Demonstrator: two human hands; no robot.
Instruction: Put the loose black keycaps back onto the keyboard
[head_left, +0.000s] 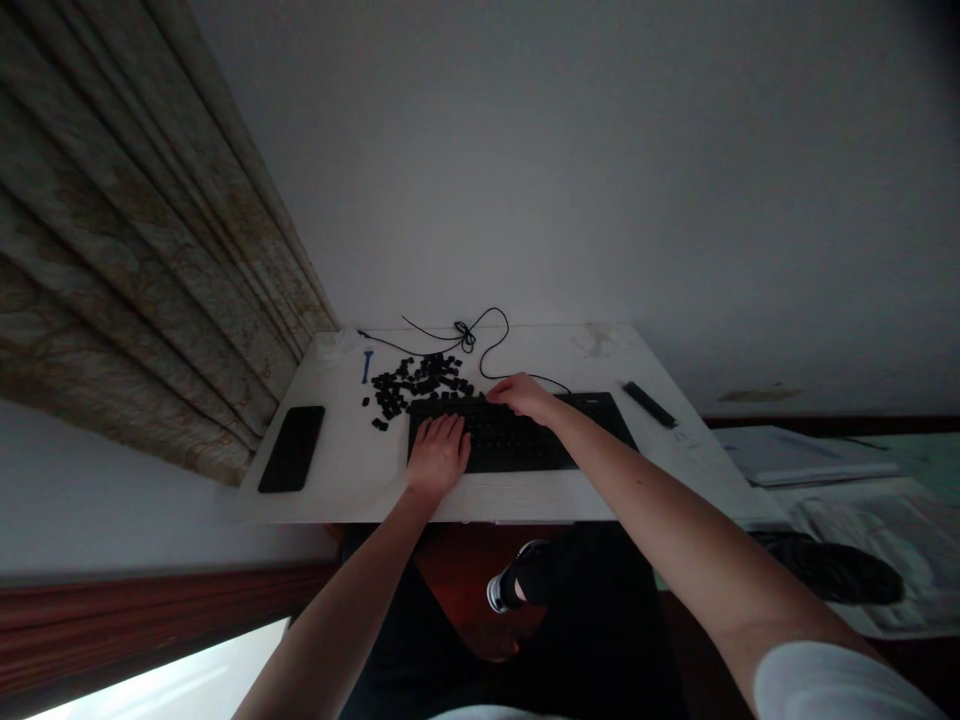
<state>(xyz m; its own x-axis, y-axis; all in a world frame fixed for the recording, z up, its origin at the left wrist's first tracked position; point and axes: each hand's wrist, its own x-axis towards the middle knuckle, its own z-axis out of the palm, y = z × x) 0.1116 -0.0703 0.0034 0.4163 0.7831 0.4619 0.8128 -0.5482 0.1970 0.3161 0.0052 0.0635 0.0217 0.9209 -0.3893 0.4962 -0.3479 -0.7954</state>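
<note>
Keyboard [517, 435] under both hands, loose keycaps crowding its edge

I'm watching the black keyboard lying near the front edge of a white desk [352, 490]. The person's left hand [439, 455] is resting over its left end, with the fingers lying side by side, slightly apart and not clamped on anything. The right hand [523, 396] is reaching to the keyboard's back edge with its fingers drawn together, but I cannot tell whether they are pinching anything (everything black merges in this dim view).

Just beside the keyboard's back left corner, a heap of black keycaps [416, 385] is spreading across the desk, and some are nearly touching the keyboard. I'm most wary of the right forearm [600, 440] crossing the keyboard: a careless sweep could knock caps toward the desk's edge.

A black cable [480, 335] is looping behind the keyboard and tangling into a knot, so a snag there could drag the keyboard into the heap. Farther left, a small blue tool [367, 366] and a black smartphone [291, 449] are lying close enough for scattered caps to reach them. In this light, I could easily be missing a stray black cap.
</note>
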